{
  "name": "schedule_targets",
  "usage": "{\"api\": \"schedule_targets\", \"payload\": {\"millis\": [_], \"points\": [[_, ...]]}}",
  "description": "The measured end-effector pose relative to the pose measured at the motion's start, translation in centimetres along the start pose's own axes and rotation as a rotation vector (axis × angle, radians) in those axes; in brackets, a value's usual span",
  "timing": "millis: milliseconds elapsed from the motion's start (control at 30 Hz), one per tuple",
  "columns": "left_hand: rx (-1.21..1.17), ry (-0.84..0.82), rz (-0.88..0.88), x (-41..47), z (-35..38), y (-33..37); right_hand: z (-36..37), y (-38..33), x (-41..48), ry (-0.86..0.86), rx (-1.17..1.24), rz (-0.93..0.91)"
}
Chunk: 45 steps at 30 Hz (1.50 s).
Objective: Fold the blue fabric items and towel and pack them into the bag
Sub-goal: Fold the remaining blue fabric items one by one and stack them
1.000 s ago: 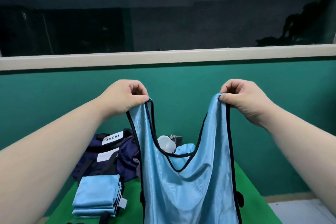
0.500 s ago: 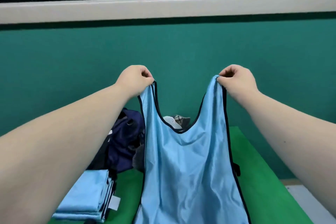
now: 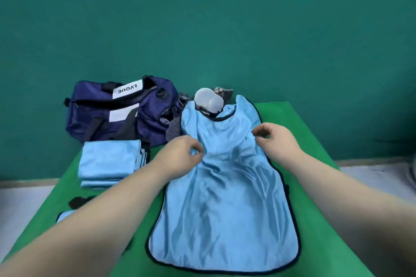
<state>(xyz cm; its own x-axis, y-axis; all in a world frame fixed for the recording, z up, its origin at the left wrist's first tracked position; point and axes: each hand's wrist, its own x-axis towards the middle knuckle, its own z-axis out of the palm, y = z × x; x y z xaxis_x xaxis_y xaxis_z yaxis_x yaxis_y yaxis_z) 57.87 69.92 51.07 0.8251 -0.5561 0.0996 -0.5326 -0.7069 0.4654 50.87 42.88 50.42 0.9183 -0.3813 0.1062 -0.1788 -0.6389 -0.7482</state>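
A light blue vest (image 3: 225, 198) with dark trim lies spread flat on the green table (image 3: 319, 164), its shoulder straps pointing away from me. My left hand (image 3: 182, 153) hovers at the vest's left edge below the strap, fingers loosely curled and holding nothing. My right hand (image 3: 274, 139) hovers over the right shoulder area, also loosely curled and empty. A stack of folded light blue fabric (image 3: 108, 159) sits to the left. The navy bag (image 3: 121, 114) stands behind that stack.
A white rounded container (image 3: 208, 101) and a grey checked cloth (image 3: 222, 92) lie beyond the vest's neckline beside the bag. Part of another blue piece (image 3: 64, 215) and a black strap (image 3: 77, 201) lie near the table's left edge. A teal wall stands behind the table.
The vest hung in the air, pinched by both straps; now it lies flat on the table and both hands have let go. My view has tipped downward.
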Motion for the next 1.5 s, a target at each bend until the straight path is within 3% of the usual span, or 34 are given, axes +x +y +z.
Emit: {"api": "schedule_targets", "payload": {"millis": [333, 533, 733, 900, 1067, 1333, 1500], "points": [[0.072, -0.219, 0.038, -16.0, 7.8, -1.9, 4.4, 5.2, -17.1, -0.122, -0.079, 0.04], [0.116, -0.23, 0.106, -20.7, 9.6, -3.1, 6.7, 8.0, -23.2, -0.197, -0.351, -0.277], [0.122, -0.151, 0.072, -20.5, 10.4, -3.6, 7.2, 8.9, -23.3, -0.174, -0.444, -0.387], [0.102, -0.102, -0.039, -19.6, 11.0, -3.1, 7.4, 8.6, -22.7, -0.186, -0.426, -0.306], [0.06, -0.163, -0.135, -18.4, 10.8, -3.0, 6.8, 7.7, -21.5, -0.354, -0.413, -0.153], [0.104, -0.202, -0.125, -18.3, 10.9, -2.5, 6.2, 6.5, -21.0, -0.424, -0.411, -0.041], [0.172, -0.138, -0.104, -18.8, 11.3, -1.9, 6.2, 6.2, -21.1, -0.423, -0.401, -0.023]]}}
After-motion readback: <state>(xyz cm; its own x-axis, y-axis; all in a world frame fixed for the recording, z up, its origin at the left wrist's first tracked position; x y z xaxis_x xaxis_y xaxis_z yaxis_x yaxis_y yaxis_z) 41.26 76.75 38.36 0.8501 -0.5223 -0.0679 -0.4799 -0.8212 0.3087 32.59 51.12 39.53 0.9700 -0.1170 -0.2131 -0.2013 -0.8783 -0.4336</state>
